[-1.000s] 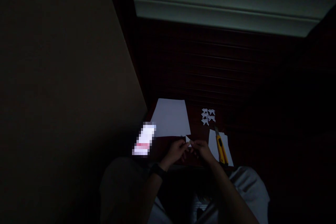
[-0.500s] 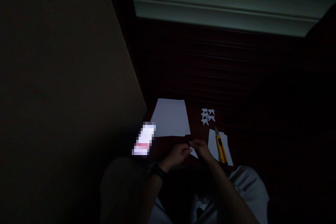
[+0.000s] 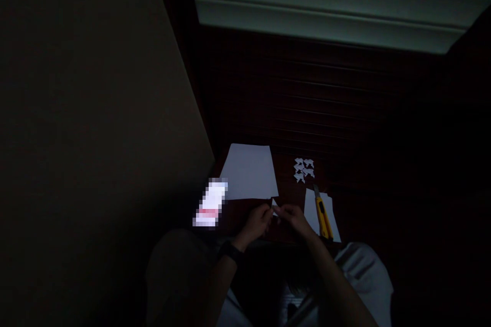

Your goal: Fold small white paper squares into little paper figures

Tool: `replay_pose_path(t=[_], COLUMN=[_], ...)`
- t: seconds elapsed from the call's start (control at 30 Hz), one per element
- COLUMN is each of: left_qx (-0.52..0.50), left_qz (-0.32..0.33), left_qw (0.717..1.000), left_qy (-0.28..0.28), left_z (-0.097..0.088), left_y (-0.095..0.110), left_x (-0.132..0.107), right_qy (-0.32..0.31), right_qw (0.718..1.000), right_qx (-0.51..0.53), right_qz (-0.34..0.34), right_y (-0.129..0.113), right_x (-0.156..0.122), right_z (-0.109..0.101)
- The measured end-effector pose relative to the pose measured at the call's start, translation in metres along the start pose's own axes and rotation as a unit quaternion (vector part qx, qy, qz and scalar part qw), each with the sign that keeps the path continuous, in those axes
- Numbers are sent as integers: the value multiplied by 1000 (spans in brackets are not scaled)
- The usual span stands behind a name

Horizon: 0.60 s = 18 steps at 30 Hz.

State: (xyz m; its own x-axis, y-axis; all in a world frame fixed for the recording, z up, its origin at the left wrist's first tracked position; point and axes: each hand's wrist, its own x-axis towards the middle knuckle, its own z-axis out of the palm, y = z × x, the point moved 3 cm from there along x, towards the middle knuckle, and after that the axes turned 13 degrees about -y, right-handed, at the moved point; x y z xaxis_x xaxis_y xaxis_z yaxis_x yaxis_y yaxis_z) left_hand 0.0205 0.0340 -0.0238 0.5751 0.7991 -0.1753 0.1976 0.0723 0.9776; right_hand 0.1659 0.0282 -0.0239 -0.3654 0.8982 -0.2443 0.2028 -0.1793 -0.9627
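A small folded piece of white paper (image 3: 274, 206) is pinched between my two hands just above the dark table, its pointed tip facing away from me. My left hand (image 3: 259, 220), with a dark watch on the wrist, is closed on its left side. From the right, my right hand (image 3: 292, 217) grips it with bent fingers. Beyond them, several small folded paper figures (image 3: 304, 170) lie in a cluster. Close to my right hand, a yellow box cutter (image 3: 323, 214) with its blade out rests on smaller white sheets (image 3: 311, 213).
A stack of large white paper (image 3: 250, 172) lies at the back left of the table. By its front left corner is a bright, pixelated screen (image 3: 210, 203). A wall (image 3: 115, 112) rises at the left, and pale slats (image 3: 326, 7) hang beyond. The room is dim.
The folded paper has turned; its point was toward the lower right and now faces up and away. My right hand has shifted slightly left along with it.
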Motion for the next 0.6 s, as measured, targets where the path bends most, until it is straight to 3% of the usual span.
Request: replay_pose_path(t=[0.1, 0.43, 0.6], left_qx=[-12, -66, -92], left_qz=[-3, 25, 15], left_qw=[1000, 996, 995], left_qy=[12, 51, 31], left_z=[-1, -3, -3], left_y=[-2, 3, 4], left_x=[1, 1, 3], right_qy=[11, 20, -15], right_qw=[1000, 1000, 999], right_qx=[-17, 20, 44], right_qz=[-23, -7, 7], right_y=[-2, -8, -6], right_x=[0, -5, -5], right_z=[0, 1, 0])
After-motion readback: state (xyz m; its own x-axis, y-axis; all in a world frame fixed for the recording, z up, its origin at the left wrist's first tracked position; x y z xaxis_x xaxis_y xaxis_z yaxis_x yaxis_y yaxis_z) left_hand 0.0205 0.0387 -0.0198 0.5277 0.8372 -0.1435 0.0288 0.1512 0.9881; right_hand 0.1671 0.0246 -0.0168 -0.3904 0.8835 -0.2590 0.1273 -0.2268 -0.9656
